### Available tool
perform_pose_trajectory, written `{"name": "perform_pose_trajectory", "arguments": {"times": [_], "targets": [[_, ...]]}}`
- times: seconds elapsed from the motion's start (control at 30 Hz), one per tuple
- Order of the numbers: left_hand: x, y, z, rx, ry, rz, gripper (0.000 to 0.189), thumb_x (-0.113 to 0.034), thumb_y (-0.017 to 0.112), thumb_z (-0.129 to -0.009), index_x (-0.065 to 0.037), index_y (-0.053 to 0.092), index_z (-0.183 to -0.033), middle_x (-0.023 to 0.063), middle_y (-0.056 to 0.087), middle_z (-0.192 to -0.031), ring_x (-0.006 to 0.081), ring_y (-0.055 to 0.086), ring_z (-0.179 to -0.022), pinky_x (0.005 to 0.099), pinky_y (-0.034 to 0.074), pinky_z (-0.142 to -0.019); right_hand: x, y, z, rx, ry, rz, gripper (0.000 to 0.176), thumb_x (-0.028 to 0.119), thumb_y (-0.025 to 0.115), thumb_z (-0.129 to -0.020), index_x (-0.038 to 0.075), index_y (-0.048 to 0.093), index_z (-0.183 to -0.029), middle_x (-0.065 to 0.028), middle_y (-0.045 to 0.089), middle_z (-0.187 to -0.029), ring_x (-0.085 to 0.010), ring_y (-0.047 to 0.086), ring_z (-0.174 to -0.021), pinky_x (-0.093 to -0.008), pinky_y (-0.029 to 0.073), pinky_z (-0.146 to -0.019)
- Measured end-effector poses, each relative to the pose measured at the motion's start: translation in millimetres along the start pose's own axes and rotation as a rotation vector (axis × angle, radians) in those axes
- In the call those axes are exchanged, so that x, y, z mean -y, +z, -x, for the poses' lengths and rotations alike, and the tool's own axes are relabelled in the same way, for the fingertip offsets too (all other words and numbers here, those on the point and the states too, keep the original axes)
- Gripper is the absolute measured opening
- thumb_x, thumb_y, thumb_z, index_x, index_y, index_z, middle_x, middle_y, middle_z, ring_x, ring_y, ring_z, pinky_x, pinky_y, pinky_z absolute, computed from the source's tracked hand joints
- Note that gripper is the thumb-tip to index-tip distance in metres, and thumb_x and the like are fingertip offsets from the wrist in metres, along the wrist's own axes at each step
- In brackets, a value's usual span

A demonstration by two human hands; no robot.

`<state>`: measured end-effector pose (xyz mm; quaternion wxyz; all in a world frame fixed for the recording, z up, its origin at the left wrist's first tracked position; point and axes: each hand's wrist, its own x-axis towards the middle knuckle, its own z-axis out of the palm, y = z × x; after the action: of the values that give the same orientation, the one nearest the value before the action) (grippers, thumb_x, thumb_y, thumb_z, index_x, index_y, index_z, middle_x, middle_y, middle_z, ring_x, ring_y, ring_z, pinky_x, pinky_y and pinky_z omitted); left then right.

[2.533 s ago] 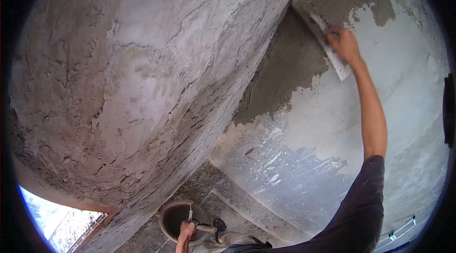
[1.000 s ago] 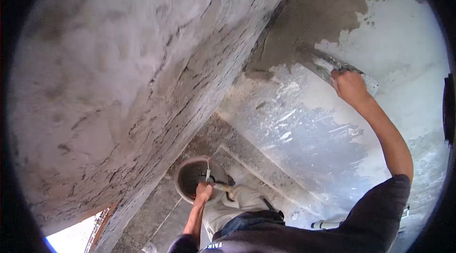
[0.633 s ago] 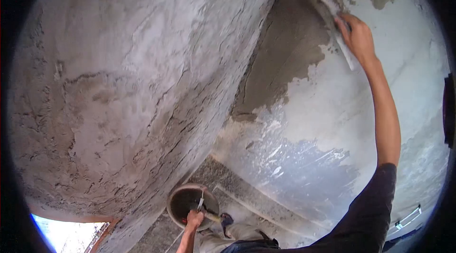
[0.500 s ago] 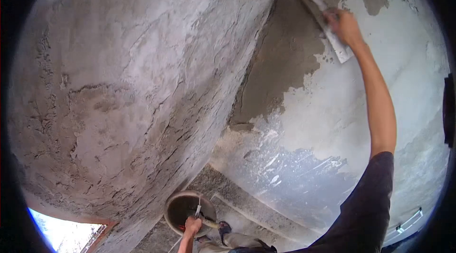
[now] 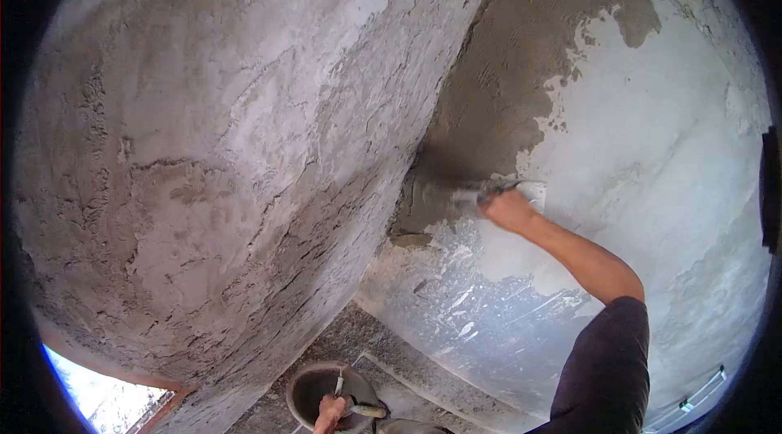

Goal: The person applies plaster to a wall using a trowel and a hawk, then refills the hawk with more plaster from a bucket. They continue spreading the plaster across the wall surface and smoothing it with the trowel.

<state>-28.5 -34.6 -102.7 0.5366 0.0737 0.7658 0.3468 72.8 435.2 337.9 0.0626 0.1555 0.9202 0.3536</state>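
My right hand (image 5: 509, 210) is wrapped round the handle of a plastering float (image 5: 533, 190), whose long blade lies almost level across the lower part of the wet brown plaster (image 5: 505, 76) on the right wall. At the bottom, my left hand (image 5: 330, 412) is closed round a thin-handled tool (image 5: 340, 383), over a round bucket (image 5: 303, 389). The tool's lower part is hard to make out. A pale strip beside my left hand may be part of a trowel.
A rough grey wall (image 5: 204, 190) fills the left side and meets the right wall (image 5: 668, 149) in a slanting corner. Bright light comes through an opening (image 5: 106, 393) at the lower left. A metal object (image 5: 686, 405) lies at the lower right.
My right hand has swept the float down and left from the upper plaster, turning it from steep to nearly level. My left hand has moved slightly lower in the view.
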Motion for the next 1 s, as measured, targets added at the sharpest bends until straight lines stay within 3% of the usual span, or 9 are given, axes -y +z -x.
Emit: {"name": "perform_pose_trajectory", "arguments": {"times": [0.1,0.17,0.3,0.6,0.73,0.77,0.9,0.93,1.0], "targets": [[-16.6,0.6,18.2,0.003,0.016,-0.083,0.054,-0.036,0.063,-0.068,0.006,0.061,-0.102,0.0247,0.064,-0.097,0.0367,0.060,-0.098,0.0403,0.045,-0.081,-46.2,-85.1,3.3,-0.058,0.354,0.112,0.020,0.021,0.057,-0.080,0.009,0.066,-0.093,-0.0145,0.065,-0.080,-0.0314,0.064,-0.065,-0.0444,0.052,-0.058],[-7.2,9.3,-1.2,-0.084,0.050,-0.147,0.031,-0.028,0.063,-0.070,0.002,0.059,-0.064,0.0098,0.056,-0.056,0.0198,0.052,-0.053,0.0359,0.039,-0.052,-100.3,-129.8,5.0,-0.481,0.512,0.069,0.020,0.024,0.059,-0.082,0.008,0.065,-0.093,-0.0167,0.064,-0.078,-0.0333,0.063,-0.069,-0.0441,0.050,-0.059],[10.4,15.1,-22.8,-0.064,0.118,-0.101,0.032,-0.030,0.064,-0.070,0.001,0.059,-0.063,0.0092,0.056,-0.057,0.0195,0.051,-0.051,0.0355,0.039,-0.051,-146.8,-175.8,3.6,-0.676,0.546,0.152,0.021,0.025,0.053,-0.086,0.007,0.063,-0.088,-0.0199,0.062,-0.072,-0.0354,0.062,-0.064,-0.0451,0.050,-0.055],[-3.4,-3.1,-2.6,-0.086,0.083,-0.097,0.030,-0.026,0.060,-0.067,0.004,0.063,-0.073,0.0108,0.058,-0.060,0.0227,0.055,-0.054,0.0360,0.042,-0.053,39.1,26.9,3.5,0.104,0.088,-0.134,0.016,0.017,0.055,-0.077,0.006,0.066,-0.074,-0.0182,0.064,-0.075,-0.0345,0.065,-0.072,-0.0465,0.052,-0.063],[-10.2,-9.9,-20.4,-0.058,0.124,-0.184,0.043,-0.034,0.060,-0.068,0.000,0.063,-0.094,0.0168,0.061,-0.084,0.0304,0.058,-0.082,0.0396,0.044,-0.072,5.7,-40.4,10.9,0.123,0.204,-0.110,0.025,0.028,0.053,-0.082,0.008,0.067,-0.085,-0.0163,0.065,-0.079,-0.0350,0.064,-0.075,-0.0468,0.050,-0.067],[-12.6,-12.1,-17.9,0.001,0.082,-0.227,0.053,-0.041,0.061,-0.070,-0.003,0.062,-0.107,0.0219,0.062,-0.105,0.0365,0.057,-0.103,0.0424,0.044,-0.088,-28.8,-61.3,12.4,-0.034,0.277,-0.097,0.024,0.029,0.055,-0.081,0.009,0.066,-0.090,-0.0154,0.066,-0.083,-0.0335,0.064,-0.075,-0.0455,0.051,-0.067],[55.8,6.4,-114.8,-0.017,0.223,-0.099,0.050,-0.033,0.055,-0.070,-0.003,0.061,-0.109,0.0238,0.061,-0.104,0.0379,0.056,-0.104,0.0428,0.043,-0.090,-148.7,-220.2,32.6,-0.646,0.558,-0.092,0.029,0.026,0.060,-0.081,0.003,0.065,-0.098,-0.0221,0.063,-0.087,-0.0383,0.061,-0.081,-0.0439,0.048,-0.071],[26.4,-2.8,-72.2,-0.081,0.344,-0.071,0.036,-0.032,0.060,-0.076,0.001,0.067,-0.088,0.0077,0.057,-0.061,0.0213,0.053,-0.058,0.0360,0.041,-0.055,-173.4,-249.8,35.5,-0.695,0.597,-0.050,0.028,0.027,0.059,-0.083,0.003,0.065,-0.095,-0.0236,0.063,-0.084,-0.0390,0.061,-0.080,-0.0452,0.048,-0.072],[51.8,8.0,-124.4,0.020,0.339,0.050,0.031,-0.025,0.056,-0.082,0.003,0.065,-0.090,0.0089,0.058,-0.064,0.0232,0.055,-0.058,0.0368,0.044,-0.055,-216.6,-280.5,34.6,-0.769,0.612,0.009,0.027,0.027,0.059,-0.082,0.003,0.065,-0.094,-0.0229,0.063,-0.082,-0.0379,0.062,-0.078,-0.0434,0.049,-0.071]]}}
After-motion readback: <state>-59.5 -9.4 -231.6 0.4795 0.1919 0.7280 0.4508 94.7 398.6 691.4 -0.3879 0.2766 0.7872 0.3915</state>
